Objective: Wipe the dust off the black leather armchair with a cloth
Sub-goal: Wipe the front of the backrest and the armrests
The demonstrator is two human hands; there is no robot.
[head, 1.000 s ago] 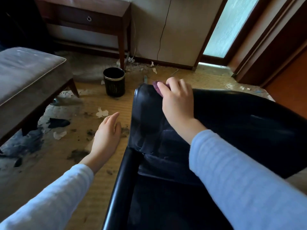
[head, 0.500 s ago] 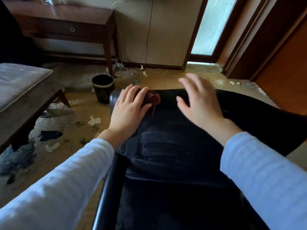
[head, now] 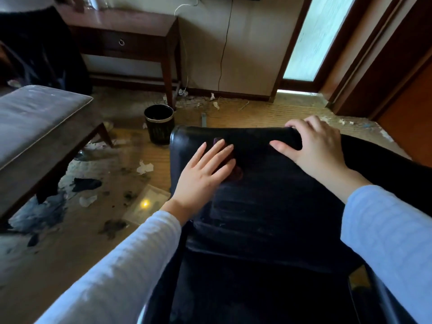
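Note:
The black leather armchair (head: 268, 206) fills the lower middle of the view, its backrest dusty and streaked. A dark maroon cloth (head: 237, 174) lies on the upper left of the backrest, mostly hidden under my left hand (head: 205, 169). That hand presses flat on the cloth with straight fingers. My right hand (head: 315, 146) holds the backrest's top edge further right, fingers curled over the rim and thumb spread on the front face.
A black waste bin (head: 159, 123) stands on the floor just beyond the chair's top left corner. A grey padded bench (head: 35, 122) is at left, a dark wooden desk (head: 131, 33) against the far wall. Paper scraps and dark stains litter the floor (head: 93, 206).
My right hand let go of the cloth and shifted right to hold the backrest's top edge. My left hand came from beside the chair onto the cloth and now presses it.

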